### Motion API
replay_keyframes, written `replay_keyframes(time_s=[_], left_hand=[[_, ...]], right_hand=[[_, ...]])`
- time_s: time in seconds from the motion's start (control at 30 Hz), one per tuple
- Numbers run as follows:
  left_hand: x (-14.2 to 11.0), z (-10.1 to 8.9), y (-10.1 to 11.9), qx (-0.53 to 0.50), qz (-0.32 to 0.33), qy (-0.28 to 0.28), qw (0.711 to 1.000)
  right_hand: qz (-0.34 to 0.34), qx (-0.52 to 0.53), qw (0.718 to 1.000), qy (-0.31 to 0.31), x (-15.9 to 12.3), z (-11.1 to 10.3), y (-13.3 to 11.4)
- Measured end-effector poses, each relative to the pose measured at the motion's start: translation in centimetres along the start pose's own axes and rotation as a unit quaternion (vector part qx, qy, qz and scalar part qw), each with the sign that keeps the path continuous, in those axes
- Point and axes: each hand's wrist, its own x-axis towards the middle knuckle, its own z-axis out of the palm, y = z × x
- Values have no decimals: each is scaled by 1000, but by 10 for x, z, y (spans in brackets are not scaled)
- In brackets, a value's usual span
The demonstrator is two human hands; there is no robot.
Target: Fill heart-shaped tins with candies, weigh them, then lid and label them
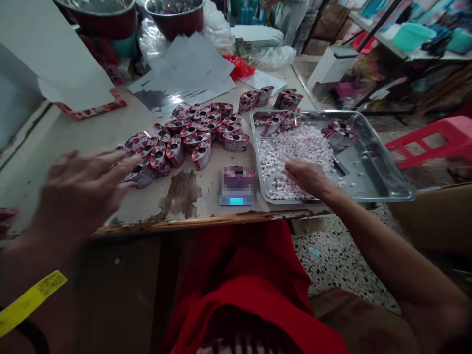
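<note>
My left hand [81, 191], smeared by motion, hovers over the left of the table with its fingers stretched out and apart. Just beyond its fingertips stand several small oval printed tins [158, 156], grouped closely, many with a dark hole on top. My right hand [304, 176] is at the heap of small white pellets [295, 147] in a metal tray [383, 189]. Its fingers are bent together; whatever they hold is hidden. Between the hands, one more tin [239, 178] rests on a small scale [236, 200] with a lit blue display, both pixelated.
Printed sheets [188, 73] lie behind the tins, with a red plastic bag [239, 66] beside them. Two dark red bowls [175, 19] stand at the back. A white box [62, 54] rises at left. A red stool [435, 140] is right of the tray.
</note>
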Motion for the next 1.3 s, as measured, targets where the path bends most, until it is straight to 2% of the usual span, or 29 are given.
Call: replay_keyframes(time_s=[0.03, 0.07, 0.1, 0.13, 0.17, 0.23, 0.27, 0.3, 0.33, 0.37, 0.43, 0.53, 0.57, 0.6, 0.63, 0.67, 0.73, 0.8, 0.87, 0.97, 1.07, 1.17, 1.23, 1.3], left_hand=[[5, 15, 14, 12, 27, 0, 1000], [10, 29, 28, 16, 52, 3, 999], [15, 42, 42, 11, 69, 7, 998], [20, 53, 55, -3, 73, 14, 997], [24, 62, 68, -24, 70, 17, 997], [32, 77, 88, -82, 49, 25, 995], [35, 84, 95, -122, 36, 28, 991], [37, 92, 102, -167, 22, 29, 985], [40, 100, 107, -216, 7, 29, 976], [42, 109, 111, -263, -10, 26, 964], [48, 128, 117, -332, -44, 10, 942], [56, 154, 123, -365, -68, -48, 927], [58, 159, 124, -370, -68, -67, 924], [60, 163, 124, -377, -65, -82, 920], [62, 165, 124, -384, -63, -90, 917], [63, 166, 124, -387, -62, -94, 915], [63, 165, 122, -386, -70, -95, 915], [62, 163, 121, -386, -83, -93, 914], [62, 162, 121, -396, -89, -89, 910], [63, 165, 124, -415, -83, -89, 902], [64, 169, 128, -414, -78, -99, 901], [62, 168, 129, -405, -77, -106, 905], [59, 164, 126, -398, -79, -104, 908], [54, 158, 122, -388, -84, -99, 912]], right_hand=[[54, 78, 995, 35, 0, -4, 3], [118, 178, 975, 62, 2, -8, 6], [183, 291, 936, 73, 3, -11, 10], [242, 406, 879, 63, 5, -14, 13], [285, 513, 809, 35, 7, -16, 17], [325, 664, 672, -22, 10, -19, 22], [332, 706, 625, -35, 11, -19, 23], [339, 726, 598, -33, 12, -19, 22], [346, 731, 588, -21, 12, -18, 21], [354, 725, 591, -5, 12, -16, 18], [348, 705, 617, 21, 12, -13, 11], [265, 673, 688, 60, 10, -11, 0], [235, 668, 703, 68, 9, -12, -2], [211, 674, 705, 65, 9, -15, -3], [199, 693, 691, 50, 9, -18, -3], [202, 721, 663, 27, 9, -21, -2], [235, 772, 590, -22, 11, -27, 0], [285, 796, 531, -48, 14, -30, 2], [327, 803, 496, -54, 17, -29, 1], [341, 804, 481, -70, 20, -22, -8], [310, 800, 506, -92, 21, -16, -21], [247, 790, 548, -121, 24, -18, -38], [181, 772, 593, -140, 28, -22, -53], [112, 732, 653, -156, 34, -29, -71]])
